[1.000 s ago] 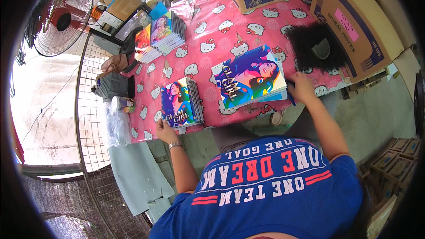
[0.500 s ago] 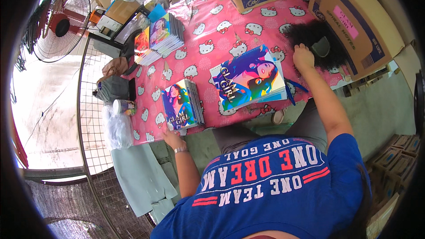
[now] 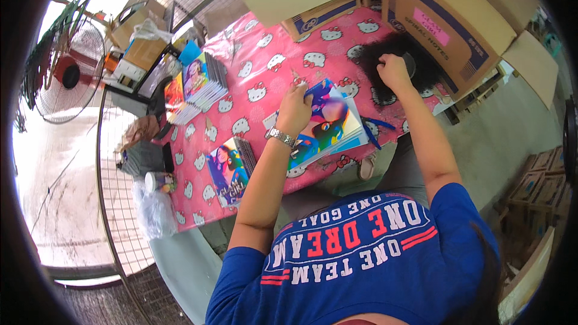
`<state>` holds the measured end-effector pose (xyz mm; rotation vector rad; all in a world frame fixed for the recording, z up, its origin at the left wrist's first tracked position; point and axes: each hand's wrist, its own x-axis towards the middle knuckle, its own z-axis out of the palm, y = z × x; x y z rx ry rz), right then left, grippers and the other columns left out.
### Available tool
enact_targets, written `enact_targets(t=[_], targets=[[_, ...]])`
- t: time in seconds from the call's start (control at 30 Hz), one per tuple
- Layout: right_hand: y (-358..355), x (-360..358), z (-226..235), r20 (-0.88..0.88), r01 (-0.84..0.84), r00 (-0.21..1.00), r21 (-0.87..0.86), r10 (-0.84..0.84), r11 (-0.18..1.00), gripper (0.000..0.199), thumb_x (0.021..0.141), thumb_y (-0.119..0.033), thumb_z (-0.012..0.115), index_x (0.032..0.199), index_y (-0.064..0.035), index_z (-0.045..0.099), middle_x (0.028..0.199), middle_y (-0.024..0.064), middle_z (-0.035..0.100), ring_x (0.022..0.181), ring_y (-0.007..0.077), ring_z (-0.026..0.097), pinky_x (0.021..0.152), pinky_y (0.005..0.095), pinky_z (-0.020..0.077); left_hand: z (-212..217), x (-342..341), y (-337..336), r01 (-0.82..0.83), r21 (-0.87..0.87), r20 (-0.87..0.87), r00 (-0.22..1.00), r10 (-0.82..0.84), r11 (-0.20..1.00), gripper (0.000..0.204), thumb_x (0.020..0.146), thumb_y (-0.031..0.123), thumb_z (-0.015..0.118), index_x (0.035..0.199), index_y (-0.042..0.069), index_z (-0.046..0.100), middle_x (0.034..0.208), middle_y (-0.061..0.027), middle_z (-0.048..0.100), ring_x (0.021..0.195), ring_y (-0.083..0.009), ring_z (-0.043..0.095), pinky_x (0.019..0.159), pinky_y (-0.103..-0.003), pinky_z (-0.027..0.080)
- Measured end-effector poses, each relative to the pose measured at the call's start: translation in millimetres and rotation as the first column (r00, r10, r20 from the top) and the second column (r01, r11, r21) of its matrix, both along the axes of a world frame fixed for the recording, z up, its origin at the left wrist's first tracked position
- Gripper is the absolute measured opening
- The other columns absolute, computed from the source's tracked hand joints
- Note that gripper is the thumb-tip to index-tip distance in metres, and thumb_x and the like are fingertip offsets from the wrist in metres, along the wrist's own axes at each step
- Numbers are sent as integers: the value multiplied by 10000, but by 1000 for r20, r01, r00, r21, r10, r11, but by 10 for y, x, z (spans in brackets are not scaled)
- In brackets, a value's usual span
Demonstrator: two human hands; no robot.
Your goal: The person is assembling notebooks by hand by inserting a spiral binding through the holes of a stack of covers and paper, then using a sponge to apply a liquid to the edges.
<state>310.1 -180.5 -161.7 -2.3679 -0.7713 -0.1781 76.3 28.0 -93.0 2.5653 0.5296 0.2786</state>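
Note:
A pile of colourful spiral notebooks lies in front of me at the table's middle, the top cover partly hidden by my left hand. That hand is over the pile's upper left part with fingers curled closed; whatever they grip is hidden. My right hand is closed at a dark, bristly heap of thin black strands, and what is in its fingers is too small to make out. A dark rounded piece lies in the heap beside it. Left of my left forearm stands a smaller notebook stack.
Taller notebook stacks stand at the far left of the pink patterned table. A large cardboard box borders the right side. A blue strap-like thing lies by the near edge. A fan stands at left.
My left hand has moved up and right from beside the small notebook stack to over the middle pile. My right hand remains at the black heap. The whole view has shifted.

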Motion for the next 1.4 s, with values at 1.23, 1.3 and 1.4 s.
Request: enact_targets(t=[1.23, 1.3, 1.4], targets=[[-323, -1236, 1446, -22, -675, 650, 443, 760, 590, 304, 878, 54, 594, 1130, -71, 708, 944, 105, 610, 870, 261, 622, 792, 332, 504, 1000, -556, -485, 202, 325, 236, 929, -286, 924, 191, 829, 135, 684, 1006, 65, 672, 934, -95, 682, 897, -273, 625, 895, -400, 417], [-317, -1229, 1457, 48, -714, 643, 398, 764, 576, 325, 882, 64, 574, 1142, -77, 708, 935, 107, 611, 873, 262, 622, 795, 333, 504, 984, -535, -514, 207, 341, 245, 922, -299, 917, 190, 835, 150, 682, 1005, 66, 669, 936, -92, 682, 897, -274, 625, 897, -403, 416], [-343, -1214, 1436, 176, -762, 637, 292, 750, 578, 347, 898, 58, 556, 1179, -89, 696, 929, 102, 612, 886, 258, 617, 795, 326, 499, 991, -504, -546, 231, 337, 242, 916, -321, 913, 187, 840, 153, 677, 1003, 64, 672, 936, -92, 681, 895, -279, 622, 894, -405, 413]])
